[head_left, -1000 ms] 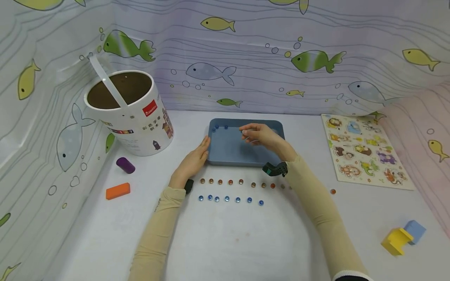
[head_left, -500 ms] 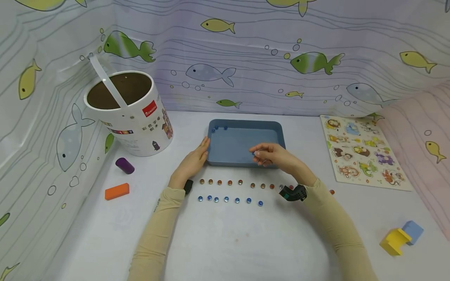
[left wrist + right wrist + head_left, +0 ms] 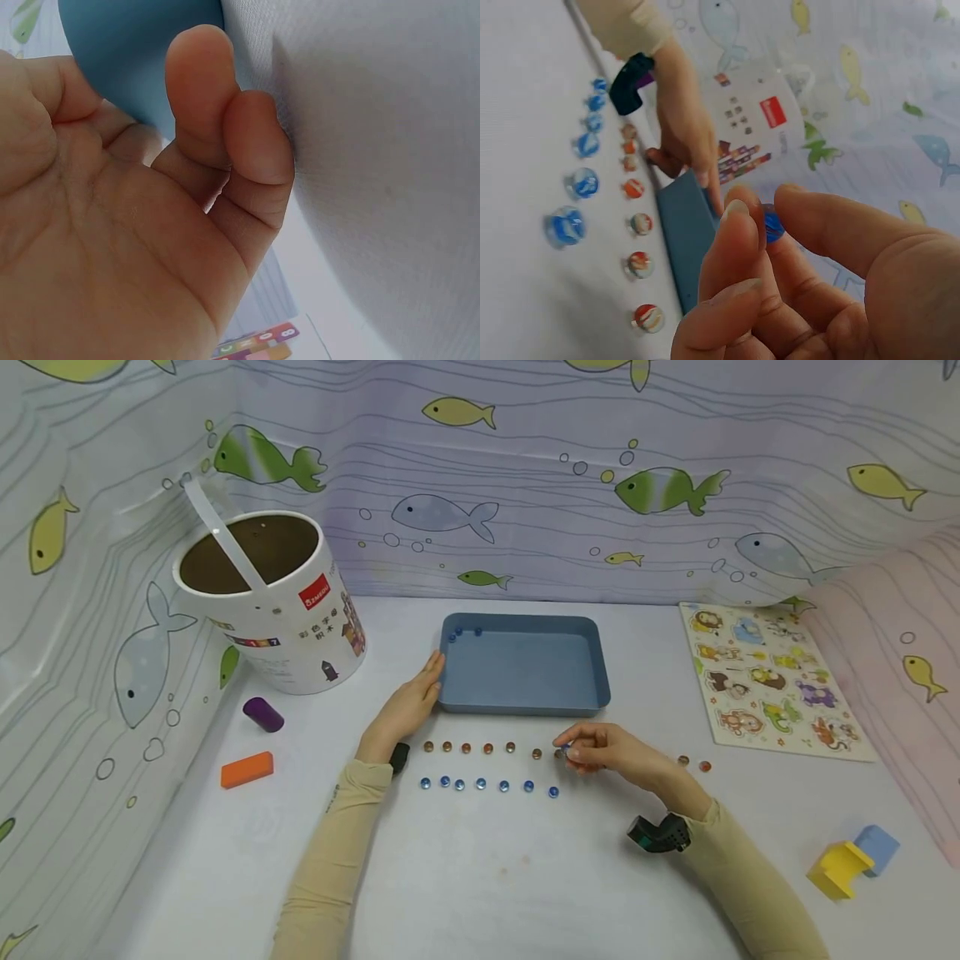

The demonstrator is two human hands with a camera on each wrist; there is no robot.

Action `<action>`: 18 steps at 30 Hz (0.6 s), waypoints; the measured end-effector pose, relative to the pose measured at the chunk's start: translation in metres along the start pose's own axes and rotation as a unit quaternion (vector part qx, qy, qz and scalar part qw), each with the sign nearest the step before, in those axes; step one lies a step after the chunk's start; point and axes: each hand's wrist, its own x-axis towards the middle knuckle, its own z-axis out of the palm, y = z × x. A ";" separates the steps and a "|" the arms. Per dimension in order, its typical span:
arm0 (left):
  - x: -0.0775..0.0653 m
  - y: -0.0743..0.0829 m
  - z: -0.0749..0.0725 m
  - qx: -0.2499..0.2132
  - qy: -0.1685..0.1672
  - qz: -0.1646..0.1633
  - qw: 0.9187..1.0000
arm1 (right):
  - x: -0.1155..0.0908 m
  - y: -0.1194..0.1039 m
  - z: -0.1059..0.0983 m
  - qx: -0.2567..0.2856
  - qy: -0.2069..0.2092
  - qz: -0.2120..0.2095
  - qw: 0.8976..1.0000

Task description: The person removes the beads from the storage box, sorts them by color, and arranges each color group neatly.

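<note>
A blue marble [image 3: 772, 223] is pinched between the thumb and fingers of my right hand [image 3: 622, 760], which hovers over the right part of a row of orange-brown marbles [image 3: 488, 748]. In front of that row runs a second row, of blue marbles [image 3: 481, 783]. My left hand [image 3: 405, 706] touches the left side of a shallow blue-grey tray [image 3: 525, 670], its fingers extended along the wall. Three blue marbles [image 3: 478, 632] lie in the tray's back left corner. In the left wrist view, the left palm [image 3: 112, 232] holds nothing. My right hand hides some orange-brown marbles.
A white bucket [image 3: 300, 643] with a raised handle stands at the back left. Near it lie a purple cylinder [image 3: 263, 715] and an orange block [image 3: 247, 770]. To the right are an animal picture board [image 3: 776, 685], a yellow block [image 3: 836, 870] and a blue block [image 3: 877, 849].
My right hand has moved from over the tray toward me and to the right, out past its front edge, carrying the blue marble. The left hand has stayed at the tray.
</note>
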 end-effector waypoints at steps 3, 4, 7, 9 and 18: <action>0.000 -0.001 0.000 0.000 0.000 0.001 1.000 | -0.008 0.008 0.005 0.012 -0.008 0.000 1.000; 0.000 -0.001 0.000 0.001 -0.001 0.002 1.000 | -0.010 0.011 0.006 0.013 -0.011 0.000 1.000; 0.000 -0.001 0.000 0.005 -0.002 0.002 1.000 | -0.016 0.019 0.009 0.018 -0.020 0.006 1.000; 0.000 -0.001 -0.001 0.007 -0.002 0.001 1.000 | -0.019 0.024 0.010 0.020 -0.024 0.015 0.999; -0.001 0.000 -0.001 0.007 -0.005 -0.004 1.000 | -0.022 0.041 0.015 -0.026 -0.004 0.038 0.999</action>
